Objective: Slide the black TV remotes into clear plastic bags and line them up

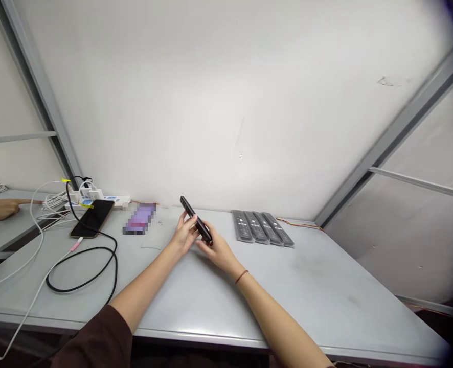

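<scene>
Brown sleeve (96,340) on the left arm, bottom of frame. Both forearms bare, reaching forward over the desk (326,301), hands meeting near centre. Left grip (183,234) partly closed, fingers wrapped on the side of a black smartphone (196,219); right grip (217,250) curled round its lower end, also holding. Phone sits on edge, tilted, top end up-left, above the desk near its far side; screen not visible. Red cord bracelet (242,276) on right wrist. Right of hands: four wrapped remote controls (263,227) side by side. Left: blurred purple patch (139,218), second phone (92,219), coiled black cable (81,268), power strip (104,200). Far left, another person's hand (0,208) pointing toward the cables.
</scene>
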The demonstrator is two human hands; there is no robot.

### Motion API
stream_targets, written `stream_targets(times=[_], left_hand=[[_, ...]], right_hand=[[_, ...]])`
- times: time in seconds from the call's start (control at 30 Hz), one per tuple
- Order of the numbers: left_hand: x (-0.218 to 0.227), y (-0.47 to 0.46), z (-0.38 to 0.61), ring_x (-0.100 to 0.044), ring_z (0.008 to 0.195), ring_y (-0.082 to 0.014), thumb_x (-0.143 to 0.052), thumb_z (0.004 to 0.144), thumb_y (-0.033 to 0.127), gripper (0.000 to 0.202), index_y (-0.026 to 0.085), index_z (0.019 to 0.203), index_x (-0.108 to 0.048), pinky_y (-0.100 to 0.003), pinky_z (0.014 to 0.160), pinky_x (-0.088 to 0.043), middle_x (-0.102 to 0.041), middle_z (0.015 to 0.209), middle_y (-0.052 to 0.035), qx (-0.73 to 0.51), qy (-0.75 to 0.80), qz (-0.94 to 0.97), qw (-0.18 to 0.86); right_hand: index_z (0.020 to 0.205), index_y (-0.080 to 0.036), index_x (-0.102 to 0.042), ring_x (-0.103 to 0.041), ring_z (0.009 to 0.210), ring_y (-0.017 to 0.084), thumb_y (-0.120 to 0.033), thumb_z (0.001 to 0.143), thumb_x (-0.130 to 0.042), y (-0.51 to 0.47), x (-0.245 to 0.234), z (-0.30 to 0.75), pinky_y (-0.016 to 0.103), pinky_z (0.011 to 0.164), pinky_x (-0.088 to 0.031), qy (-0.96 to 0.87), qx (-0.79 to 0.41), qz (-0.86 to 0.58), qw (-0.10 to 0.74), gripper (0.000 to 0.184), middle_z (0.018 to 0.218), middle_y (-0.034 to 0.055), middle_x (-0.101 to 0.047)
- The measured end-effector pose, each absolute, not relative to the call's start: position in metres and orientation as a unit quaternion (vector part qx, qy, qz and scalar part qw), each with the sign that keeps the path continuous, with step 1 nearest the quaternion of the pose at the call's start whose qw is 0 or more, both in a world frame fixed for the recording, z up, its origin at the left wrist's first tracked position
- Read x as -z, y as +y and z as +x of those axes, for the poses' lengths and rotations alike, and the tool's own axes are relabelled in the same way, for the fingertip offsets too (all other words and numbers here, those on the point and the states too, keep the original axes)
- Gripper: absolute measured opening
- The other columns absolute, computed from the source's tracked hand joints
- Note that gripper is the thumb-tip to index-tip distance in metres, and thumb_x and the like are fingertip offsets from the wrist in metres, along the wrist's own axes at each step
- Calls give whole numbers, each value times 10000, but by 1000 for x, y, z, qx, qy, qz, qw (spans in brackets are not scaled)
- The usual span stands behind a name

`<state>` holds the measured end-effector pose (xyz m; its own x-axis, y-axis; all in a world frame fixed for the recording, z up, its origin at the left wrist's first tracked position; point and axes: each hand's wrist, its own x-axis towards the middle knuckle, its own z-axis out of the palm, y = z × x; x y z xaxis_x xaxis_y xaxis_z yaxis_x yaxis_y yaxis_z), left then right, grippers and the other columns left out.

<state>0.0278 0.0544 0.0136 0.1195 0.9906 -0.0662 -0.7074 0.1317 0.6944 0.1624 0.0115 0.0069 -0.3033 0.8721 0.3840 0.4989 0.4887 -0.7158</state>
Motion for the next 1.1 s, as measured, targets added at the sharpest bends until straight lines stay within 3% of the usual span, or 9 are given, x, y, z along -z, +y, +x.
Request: stream_targets(times=[0.07,0.17,0.3,0.53,0.7,0.87,1.0,1.1], left_hand=[[-14,56,28,-598,696,-103,-671,720,139,307,212,977,-521,-224,661,-502,-572,747,31,-623,270,246,692],[-16,59,25,-628,742,-136,-643,743,166,160,172,856,-530,-245,670,-515,-599,748,0,-627,268,192,706],[-21,63,17,-658,832,-173,-592,779,173,103,181,860,-528,-302,748,-533,-649,847,-21,-624,257,141,724],[-21,54,25,-636,930,-187,-650,788,325,214,189,873,-508,-372,850,-520,-639,949,-30,-635,233,215,705],[-13,46,34,-614,990,-202,-703,731,367,311,213,905,-495,-390,856,-510,-600,1114,-47,-620,232,359,658],[-10,36,37,-600,1038,-229,-632,785,407,322,222,1040,-567,-377,889,-479,-562,1222,-106,-575,238,555,552],[-10,30,36,-552,1119,-228,-559,846,378,291,230,1095,-583,-370,962,-433,-584,1209,-107,-555,245,633,480],[-5,35,38,-562,1120,-232,-513,874,396,357,249,1198,-507,-374,937,-458,-518,1309,-102,-566,257,591,514]], right_hand=[[1325,-241,-392,-589,760,167,-353,872,-477,12,-6,160,330,712,-487,-727,-314,-442,422,474,957,57,-621],[1208,-220,-473,-548,607,134,-375,833,-537,15,-6,160,280,612,-466,-637,-429,-425,480,410,732,-5,-598],[1094,-214,-509,-493,501,109,-373,740,-639,17,-7,160,232,498,-409,-489,-539,-393,562,409,580,-56,-527],[1123,-236,-508,-498,575,105,-367,690,-717,16,-15,159,270,611,-461,-400,-569,-323,642,498,616,-68,-478],[902,-205,-559,-481,545,107,-491,749,-636,28,-13,173,269,579,-468,-329,-584,-349,655,333,589,-48,-460],[742,-213,-495,-503,537,124,-589,750,-571,36,-7,185,288,567,-484,-304,-578,-395,647,385,584,-19,-500],[721,-216,-481,-522,530,141,-560,774,-541,36,-6,187,309,570,-491,-303,-583,-400,639,353,576,-3,-520],[736,-214,-498,-560,573,155,-500,780,-531,36,-6,187,318,595,-505,-302,-591,-395,635,291,624,20,-565]])
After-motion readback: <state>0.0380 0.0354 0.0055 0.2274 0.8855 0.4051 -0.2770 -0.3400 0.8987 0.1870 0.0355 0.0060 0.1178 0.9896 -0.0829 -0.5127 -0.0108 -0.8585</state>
